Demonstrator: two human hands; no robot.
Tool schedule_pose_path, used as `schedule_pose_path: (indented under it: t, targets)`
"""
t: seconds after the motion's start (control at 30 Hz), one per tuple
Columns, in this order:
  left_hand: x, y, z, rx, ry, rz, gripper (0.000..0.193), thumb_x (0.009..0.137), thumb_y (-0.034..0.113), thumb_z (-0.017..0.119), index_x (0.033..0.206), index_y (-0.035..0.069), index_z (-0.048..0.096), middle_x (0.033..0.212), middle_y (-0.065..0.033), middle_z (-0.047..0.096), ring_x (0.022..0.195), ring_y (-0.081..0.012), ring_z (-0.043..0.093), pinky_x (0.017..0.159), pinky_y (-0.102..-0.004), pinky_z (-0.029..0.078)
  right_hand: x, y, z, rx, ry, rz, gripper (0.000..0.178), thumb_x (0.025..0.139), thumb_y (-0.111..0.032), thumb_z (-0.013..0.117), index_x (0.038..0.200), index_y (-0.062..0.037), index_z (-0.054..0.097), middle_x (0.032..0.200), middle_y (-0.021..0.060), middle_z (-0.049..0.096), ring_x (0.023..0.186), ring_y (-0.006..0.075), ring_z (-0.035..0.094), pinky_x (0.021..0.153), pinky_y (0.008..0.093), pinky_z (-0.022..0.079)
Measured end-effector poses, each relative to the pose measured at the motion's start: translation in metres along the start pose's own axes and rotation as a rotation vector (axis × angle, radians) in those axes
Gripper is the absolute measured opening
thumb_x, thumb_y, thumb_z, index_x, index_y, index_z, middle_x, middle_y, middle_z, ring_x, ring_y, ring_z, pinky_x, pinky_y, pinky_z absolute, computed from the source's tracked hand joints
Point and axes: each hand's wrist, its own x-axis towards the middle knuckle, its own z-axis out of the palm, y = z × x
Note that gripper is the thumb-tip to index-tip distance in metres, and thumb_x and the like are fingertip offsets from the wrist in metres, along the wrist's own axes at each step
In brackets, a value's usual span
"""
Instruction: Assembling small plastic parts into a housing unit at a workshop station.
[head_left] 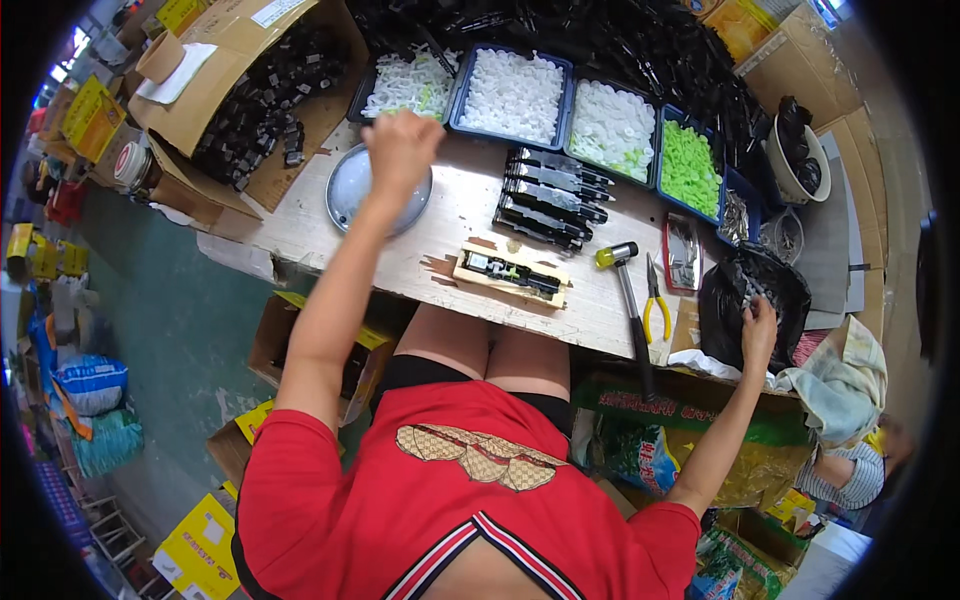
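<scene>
My left hand (402,150) reaches over a round metal dish (345,190) toward a tray of white and green plastic pieces (410,85). Its fingers are curled; what they hold, if anything, is hidden. At the right, my right hand (760,325) is at the mouth of a black plastic bag (720,300), fingers closed near small greyish pieces (755,290); I cannot make out what is in them. Between my hands, a wooden fixture (465,272) near the table's front edge holds a long black mechanism (515,275). Behind it lie several stacked black assemblies (545,200).
A hammer (628,290), yellow-handled pliers (655,310) and a red-edged clear case (683,255) lie right of the fixture. Trays of white pieces (510,95) and green pieces (690,168) line the back. A cardboard box (180,110) with black parts stands left. Another person's striped sleeve (862,475) shows right.
</scene>
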Motion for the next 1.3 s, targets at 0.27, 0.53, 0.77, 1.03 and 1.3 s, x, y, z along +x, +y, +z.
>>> schedule_pose_path:
  t: [0.27, 0.53, 0.77, 1.03, 1.3]
  targets:
    - [0.075, -0.041, 0.029, 0.378, -0.324, -0.246, 0.025, 0.066, 0.025, 0.066, 0.078, 0.003, 0.068, 0.088, -0.0156, 0.064, 0.095, -0.0342, 0.052, 0.081, -0.0460, 0.035, 0.005, -0.014, -0.014, 0.088, -0.174, 0.188, 0.027, 0.077, -0.019, 0.062, 0.095, 0.0003, 0.058, 0.083, 0.0196, 0.061, 0.078, 0.0338, 0.059, 0.071, 0.0390, 0.045]
    - [0.077, -0.063, 0.027, -0.078, -0.100, -0.192, 0.016, 0.067, 0.018, 0.070, 0.075, 0.005, 0.065, 0.072, -0.0072, 0.065, 0.067, -0.0215, 0.062, 0.064, -0.0337, 0.045, 0.010, -0.008, -0.010, 0.270, -0.132, 0.334, 0.025, 0.077, -0.021, 0.062, 0.088, 0.0011, 0.060, 0.083, 0.0169, 0.063, 0.075, 0.0277, 0.059, 0.070, 0.0347, 0.044]
    - [0.058, -0.048, -0.028, -0.922, -0.131, -0.342, 0.006, 0.078, 0.007, 0.064, 0.080, 0.002, 0.063, 0.066, -0.0006, 0.059, 0.055, -0.0056, 0.053, 0.045, -0.0190, 0.041, 0.011, 0.024, 0.006, 0.460, 0.228, 0.204, 0.023, 0.085, -0.021, 0.058, 0.093, 0.0005, 0.058, 0.081, 0.0100, 0.061, 0.073, 0.0174, 0.056, 0.071, 0.0290, 0.044]
    - [-0.048, -0.033, -0.087, -0.412, -0.381, -0.168, 0.015, 0.065, 0.001, 0.069, 0.079, 0.000, 0.064, 0.070, -0.0064, 0.059, 0.061, -0.0128, 0.055, 0.056, -0.0257, 0.044, -0.002, -0.050, -0.038, 0.607, 0.355, 0.200, 0.027, 0.091, -0.022, 0.053, 0.106, -0.0010, 0.057, 0.086, 0.0030, 0.060, 0.073, 0.0110, 0.055, 0.068, 0.0235, 0.046]
    - [-0.079, -0.033, -0.063, -0.142, -0.163, 0.079, 0.006, 0.069, -0.001, 0.064, 0.074, 0.000, 0.061, 0.071, -0.0126, 0.056, 0.066, -0.0282, 0.057, 0.058, -0.0341, 0.044, -0.013, -0.139, -0.037, 0.403, 0.223, -0.233, 0.022, 0.090, -0.011, 0.050, 0.109, 0.0000, 0.055, 0.095, 0.0104, 0.059, 0.085, 0.0198, 0.057, 0.076, 0.0278, 0.043]
